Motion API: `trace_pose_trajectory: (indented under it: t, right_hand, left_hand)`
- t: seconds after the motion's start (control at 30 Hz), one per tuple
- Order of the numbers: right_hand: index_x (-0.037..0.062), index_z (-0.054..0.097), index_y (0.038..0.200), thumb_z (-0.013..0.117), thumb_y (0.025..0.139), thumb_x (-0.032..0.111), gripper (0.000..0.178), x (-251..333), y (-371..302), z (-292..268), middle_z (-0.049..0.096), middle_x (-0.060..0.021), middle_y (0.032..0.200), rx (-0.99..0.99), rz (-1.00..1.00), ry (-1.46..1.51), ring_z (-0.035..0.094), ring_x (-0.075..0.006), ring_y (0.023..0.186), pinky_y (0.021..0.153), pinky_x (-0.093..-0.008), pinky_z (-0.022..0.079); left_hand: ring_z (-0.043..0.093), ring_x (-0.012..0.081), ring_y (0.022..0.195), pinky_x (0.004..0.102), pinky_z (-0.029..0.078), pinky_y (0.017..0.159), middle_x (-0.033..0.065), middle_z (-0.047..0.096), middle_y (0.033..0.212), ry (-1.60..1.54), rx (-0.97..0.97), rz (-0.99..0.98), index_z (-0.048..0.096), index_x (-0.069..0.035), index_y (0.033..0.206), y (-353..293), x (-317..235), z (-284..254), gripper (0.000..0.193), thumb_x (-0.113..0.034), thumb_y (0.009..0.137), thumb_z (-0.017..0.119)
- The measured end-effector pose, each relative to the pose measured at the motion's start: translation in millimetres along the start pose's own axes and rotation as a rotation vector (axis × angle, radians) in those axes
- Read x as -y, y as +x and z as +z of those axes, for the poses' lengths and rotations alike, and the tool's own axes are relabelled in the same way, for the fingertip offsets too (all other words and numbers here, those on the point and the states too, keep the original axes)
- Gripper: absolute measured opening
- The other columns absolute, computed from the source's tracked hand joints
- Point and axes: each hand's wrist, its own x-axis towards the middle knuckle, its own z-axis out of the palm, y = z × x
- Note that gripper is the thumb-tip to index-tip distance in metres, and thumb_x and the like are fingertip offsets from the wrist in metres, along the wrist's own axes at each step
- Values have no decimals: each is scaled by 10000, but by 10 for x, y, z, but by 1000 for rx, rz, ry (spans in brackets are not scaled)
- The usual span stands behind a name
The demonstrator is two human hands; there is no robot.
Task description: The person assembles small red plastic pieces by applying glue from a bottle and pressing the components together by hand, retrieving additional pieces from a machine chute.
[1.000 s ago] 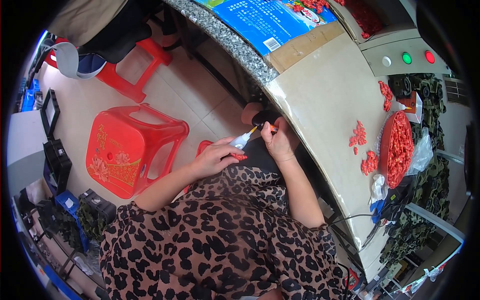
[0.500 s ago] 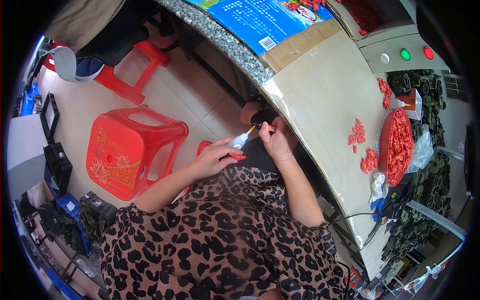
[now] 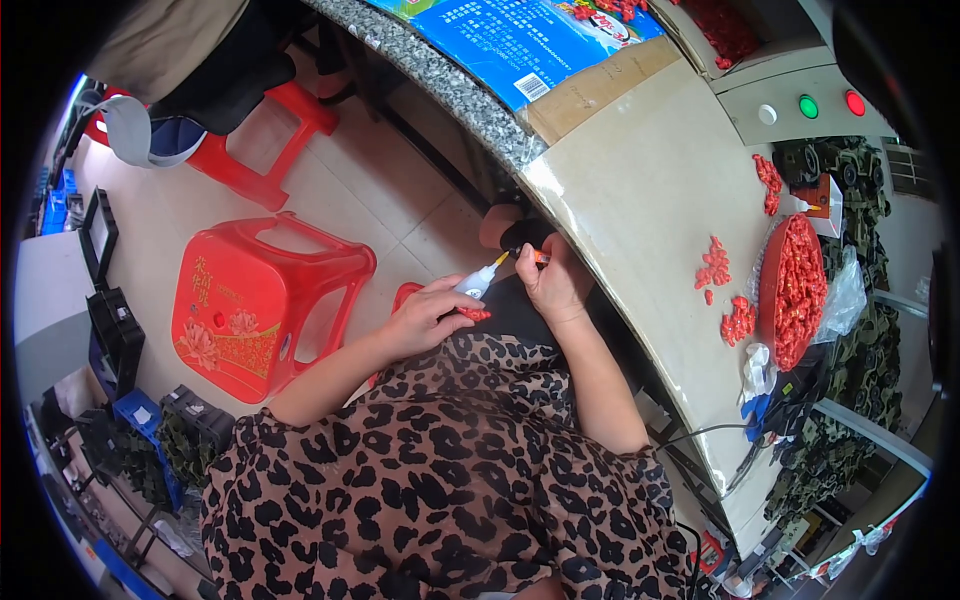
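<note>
My left hand [image 3: 422, 318] is closed around a small white squeeze bottle [image 3: 474, 282] with a narrow yellow tip pointing up and right. Beneath the bottle, small red pieces [image 3: 476, 314] show at the same hand's fingertips. My right hand [image 3: 556, 290] pinches a small orange-red piece [image 3: 541, 257] just right of the bottle's tip; its exact kind is too small to tell. Both hands are held above my lap, beside the table edge. Whether the tip touches the piece I cannot tell.
On the light tabletop [image 3: 630, 160] lie loose red pieces [image 3: 713, 263] and a red tray [image 3: 768, 300] heaped with more. A blue printed carton [image 3: 500, 50] lies at the far end. Red plastic stools [image 3: 225, 300] stand at left.
Almost nothing differs. Both hands keep their hold and place, and the view has shifted very slightly.
</note>
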Motion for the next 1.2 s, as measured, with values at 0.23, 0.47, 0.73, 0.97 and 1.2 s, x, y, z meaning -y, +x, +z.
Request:
trace_pose_trajectory:
  t: [0.23, 0.47, 0.73, 0.97, 1.2]
  right_hand:
    - [2, 502, 991, 562, 704, 318, 431, 15, 23, -4, 522, -92, 691, -24, -36, 0, 519, -255, 600, 559, -347, 433]
    - [-3, 503, 1018, 546, 730, 364, 468, 133, 35, -114, 537, -130, 760, 166, 177, 55, 537, -272, 702, 663, -361, 435]
    - [1, 491, 967, 488, 800, 378, 412, 121, -143, -518, 563, -137, 848, 466, 454, 588, 548, -198, 750, 705, -294, 423]
    - [61, 385, 984, 541, 792, 40, 249, 91, -714, -1552, 489, -45, 741, 295, 282, 1385, 509, -97, 549, 474, -206, 428]
    - [-6, 466, 1018, 503, 828, 199, 282, -711, -992, -2261, 462, -66, 754, -462, 403, 711, 481, -161, 727, 666, -280, 395]
  left_hand:
    - [513, 260, 956, 302, 439, 772, 137, 531, 1020, -34, 2, -12, 579, -58, 929, -5, -20, 2, 237, -41, 697, 628]
    - [514, 261, 954, 306, 431, 776, 133, 537, 1013, -34, 14, -26, 580, -57, 928, -13, -40, -38, 231, -38, 702, 622]
    - [516, 258, 975, 322, 407, 824, 128, 571, 975, 50, -14, -43, 585, -27, 933, -44, -43, -114, 249, -13, 688, 626]
    - [496, 273, 1013, 343, 381, 859, 116, 598, 941, -25, 15, 13, 573, -15, 885, 143, -388, -143, 234, 24, 663, 636]
    - [481, 298, 1034, 359, 395, 845, 103, 616, 892, -187, 188, 307, 574, -23, 864, 631, -928, 141, 201, 10, 679, 645]
